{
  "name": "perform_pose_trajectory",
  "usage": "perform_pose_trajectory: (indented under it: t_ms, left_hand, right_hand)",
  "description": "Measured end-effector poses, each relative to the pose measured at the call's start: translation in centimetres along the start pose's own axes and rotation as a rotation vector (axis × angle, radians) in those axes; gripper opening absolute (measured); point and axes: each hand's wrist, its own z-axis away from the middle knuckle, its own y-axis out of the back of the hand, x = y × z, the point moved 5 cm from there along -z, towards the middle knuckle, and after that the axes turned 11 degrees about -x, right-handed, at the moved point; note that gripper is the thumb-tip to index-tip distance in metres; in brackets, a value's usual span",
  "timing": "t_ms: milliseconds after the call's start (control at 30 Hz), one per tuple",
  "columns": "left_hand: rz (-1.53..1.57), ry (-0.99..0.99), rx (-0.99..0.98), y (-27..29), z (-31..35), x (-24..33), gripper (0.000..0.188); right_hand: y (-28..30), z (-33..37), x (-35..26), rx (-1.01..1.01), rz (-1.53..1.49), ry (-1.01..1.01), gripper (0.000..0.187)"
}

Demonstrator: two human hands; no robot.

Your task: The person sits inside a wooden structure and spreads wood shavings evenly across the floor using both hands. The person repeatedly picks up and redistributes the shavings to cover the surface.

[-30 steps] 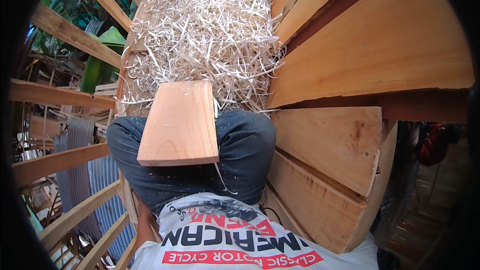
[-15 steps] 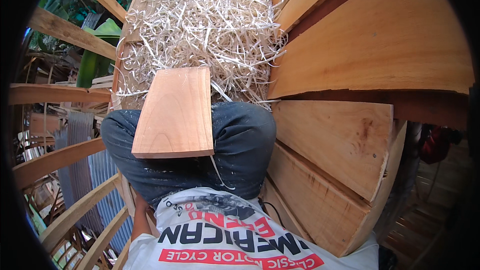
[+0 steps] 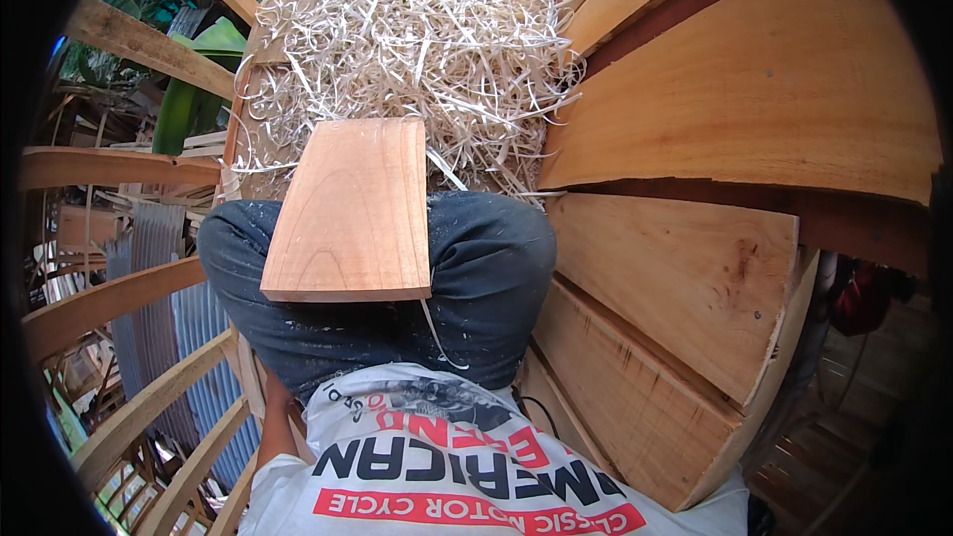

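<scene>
A short reddish-brown wooden board [image 3: 352, 208] lies flat across my lap, resting on my dark trousers [image 3: 476, 278]. Its far end reaches over a heap of pale wood shavings [image 3: 417, 40] on the platform ahead. Neither hand shows. Part of my left arm [image 3: 270, 427] runs down beside my white printed shirt [image 3: 447, 457] at the lower left, and its hand is hidden. My right arm is out of sight.
Wide light-coloured planks [image 3: 754, 89] stack in overlapping layers along my right side. Bare wooden rails [image 3: 109, 298] frame the left, with corrugated metal sheets [image 3: 149, 268] and green leaves [image 3: 199, 89] below and beyond them.
The view has shifted slightly, bringing the shavings heap lower in the picture. The board stays on my lap.
</scene>
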Motion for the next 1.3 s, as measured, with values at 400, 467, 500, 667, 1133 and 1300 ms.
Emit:
perform_pose_trajectory:
  t_ms: [400, 467, 500, 667, 1133, 1300]
  left_hand:
    - [0.054, -0.056, 0.026, -1.3, 0.3, -1.2, 0.056]
    - [0.077, 0.092, 0.003, -1.3, 1.1, -4.0, 0.053]
    - [0.026, 0.094, -0.026, -1.1, 0.4, -2.1, 0.051]
    - [-0.195, 0.362, -0.174, 5.6, 3.5, 3.9, 0.047]
    - [-0.259, -0.409, -0.176, 12.0, -10.5, 41.0, 0.09]
    - [0.011, -0.545, -0.408, 4.7, -14.3, 43.6, 0.113]
  right_hand:
    - [10.9, -1.1, -11.2, -0.029, 0.158, 0.094, 0.025]
    - [13.0, -1.6, -16.1, -0.07, 0.225, 0.12, 0.025]
    - [14.6, -0.8, -17.6, -0.053, 0.231, 0.143, 0.024]
    - [19.6, 1.7, -30.6, -0.139, 0.386, 0.226, 0.023]
    - [-11.9, 12.3, -50.2, -0.577, 1.292, 0.898, 0.03]
    - [-21.6, 4.4, -49.0, -0.498, 1.223, 1.001, 0.023]
